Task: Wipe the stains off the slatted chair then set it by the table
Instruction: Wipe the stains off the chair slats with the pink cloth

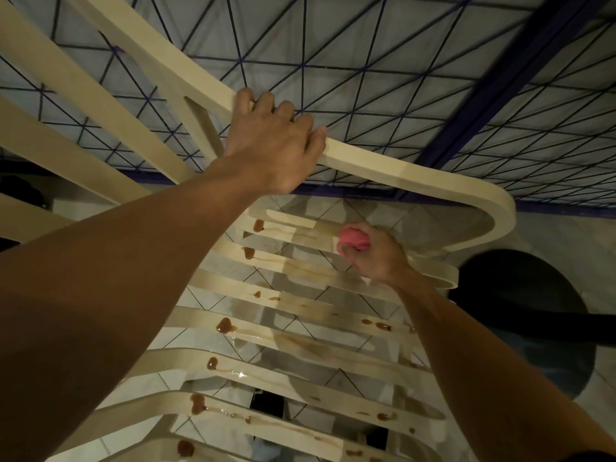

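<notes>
Although the slatted chair (pixel 416 181) filled most of the view, its cream frame ran off the left and bottom edges, so its legs and full outline could not be made out. Behind it stood a pale panel (pixel 366 61) crossed by dark blue lines and edged in purple, cut off at the top and right; what it was could not be told. Tiled floor (pixel 566 235) showed between the slats and to the right, where a dark round object (pixel 520 295) lay partly hidden by the right forearm, too dim to identify. The left grip (pixel 270 145) held the chair's curved arm rail near the upper middle, fingers wrapped over its far edge. The right grip (pixel 376 258), lower and to the right, was closed round a pink cloth (pixel 353 240) and pressed it on an upper slat just under the bend of the rail; the fingers hid much of the cloth. Brown stains (pixel 225 325) dotted the slats below and left of the cloth, with smeared streaks between them, well apart from the left grip.
</notes>
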A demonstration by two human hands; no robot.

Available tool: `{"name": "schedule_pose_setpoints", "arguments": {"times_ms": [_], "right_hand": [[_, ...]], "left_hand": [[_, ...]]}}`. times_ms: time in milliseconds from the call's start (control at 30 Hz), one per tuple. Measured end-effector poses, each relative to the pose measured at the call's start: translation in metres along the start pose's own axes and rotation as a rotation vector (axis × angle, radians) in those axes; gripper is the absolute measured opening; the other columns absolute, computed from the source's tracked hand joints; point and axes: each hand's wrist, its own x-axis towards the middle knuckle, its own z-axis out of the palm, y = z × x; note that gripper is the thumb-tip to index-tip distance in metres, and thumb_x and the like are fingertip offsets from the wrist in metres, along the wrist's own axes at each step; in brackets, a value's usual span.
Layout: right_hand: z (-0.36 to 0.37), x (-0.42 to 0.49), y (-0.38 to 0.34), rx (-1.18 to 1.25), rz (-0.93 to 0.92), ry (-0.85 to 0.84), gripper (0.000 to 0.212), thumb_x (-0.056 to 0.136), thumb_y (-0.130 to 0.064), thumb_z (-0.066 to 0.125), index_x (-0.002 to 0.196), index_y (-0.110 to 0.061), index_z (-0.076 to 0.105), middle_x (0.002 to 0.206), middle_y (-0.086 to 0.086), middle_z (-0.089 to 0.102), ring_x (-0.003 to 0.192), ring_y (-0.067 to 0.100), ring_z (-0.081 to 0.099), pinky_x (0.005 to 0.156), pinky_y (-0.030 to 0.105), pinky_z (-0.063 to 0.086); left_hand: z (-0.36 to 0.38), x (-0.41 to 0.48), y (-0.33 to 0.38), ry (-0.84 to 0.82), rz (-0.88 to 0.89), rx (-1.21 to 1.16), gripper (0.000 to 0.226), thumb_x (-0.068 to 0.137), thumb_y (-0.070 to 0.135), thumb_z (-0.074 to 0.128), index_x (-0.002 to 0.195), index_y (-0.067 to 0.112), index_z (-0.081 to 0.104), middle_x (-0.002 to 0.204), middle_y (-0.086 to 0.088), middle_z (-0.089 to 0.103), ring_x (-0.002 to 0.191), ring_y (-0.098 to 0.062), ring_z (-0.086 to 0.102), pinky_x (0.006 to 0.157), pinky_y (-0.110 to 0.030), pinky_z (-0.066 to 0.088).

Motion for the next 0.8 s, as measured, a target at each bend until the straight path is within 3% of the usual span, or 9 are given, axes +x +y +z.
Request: {"name": "schedule_pose_setpoints", "arguments": {"times_ms": [100,200,333,433,533,667,800], "right_hand": [[-0.017,-0.008,0.015,-0.008,0.023,-0.011,0.043,0.082,-0.051,0.073,0.121,-0.042,0.059,0.111,-0.013,0.060,0.101,0.013,0.061,0.094,0.041,0.053],[-0.033,-0.016,0.035,0.050,0.053,-0.023,0.045,0.071,-0.063,0.070,0.112,-0.048,0.061,0.103,-0.015,0.068,0.094,0.011,0.067,0.088,0.043,0.058],[-0.061,-0.031,0.063,0.122,0.072,-0.031,0.022,0.084,-0.035,0.076,0.097,-0.047,0.064,0.088,-0.009,0.069,0.085,0.014,0.068,0.086,0.045,0.059],[-0.075,-0.042,0.080,0.125,0.047,-0.003,0.031,0.086,-0.022,0.076,0.111,-0.034,0.063,0.111,-0.004,0.063,0.106,0.018,0.061,0.091,0.033,0.050],[-0.073,-0.044,0.087,0.087,0.033,-0.008,0.038,0.086,-0.024,0.076,0.121,-0.031,0.062,0.123,0.001,0.059,0.113,0.018,0.057,0.095,0.030,0.045],[-0.061,-0.041,0.095,0.012,0.025,0.062,0.044,0.075,-0.060,0.061,0.117,-0.047,0.054,0.122,0.003,0.061,0.114,0.029,0.059,0.096,0.047,0.051],[-0.055,-0.043,0.086,-0.082,-0.015,0.077,0.046,0.086,-0.043,0.069,0.129,-0.036,0.053,0.130,0.009,0.055,0.116,0.039,0.054,0.094,0.053,0.050]], "left_hand": [[0.002,-0.001,-0.001,0.014,0.002,0.004,0.059,0.102,0.046,0.013,0.114,0.014,0.061,0.112,-0.013,0.061,0.109,-0.035,0.048,0.101,-0.052,0.026],[0.003,-0.001,-0.002,0.029,0.002,0.009,0.060,0.102,0.046,0.012,0.113,0.013,0.061,0.111,-0.013,0.062,0.106,-0.035,0.048,0.099,-0.051,0.027],[0.003,0.000,-0.002,0.032,0.011,0.021,0.060,0.101,0.046,0.013,0.113,0.012,0.061,0.111,-0.015,0.062,0.106,-0.036,0.049,0.099,-0.052,0.028],[0.003,-0.001,-0.001,0.041,0.005,0.028,0.061,0.101,0.046,0.013,0.111,0.010,0.062,0.112,-0.016,0.062,0.107,-0.037,0.050,0.099,-0.053,0.028],[0.003,-0.001,-0.002,0.052,-0.003,0.029,0.062,0.100,0.046,0.013,0.109,0.011,0.062,0.110,-0.016,0.062,0.106,-0.038,0.050,0.099,-0.052,0.028],[0.004,-0.002,-0.001,0.048,0.014,-0.003,0.059,0.102,0.046,0.013,0.107,0.013,0.062,0.109,-0.014,0.061,0.106,-0.037,0.049,0.098,-0.052,0.027],[0.001,0.000,-0.012,-0.001,0.086,-0.075,0.055,0.101,0.049,0.015,0.114,0.017,0.058,0.113,-0.011,0.057,0.107,-0.034,0.047,0.100,-0.050,0.027]]}}
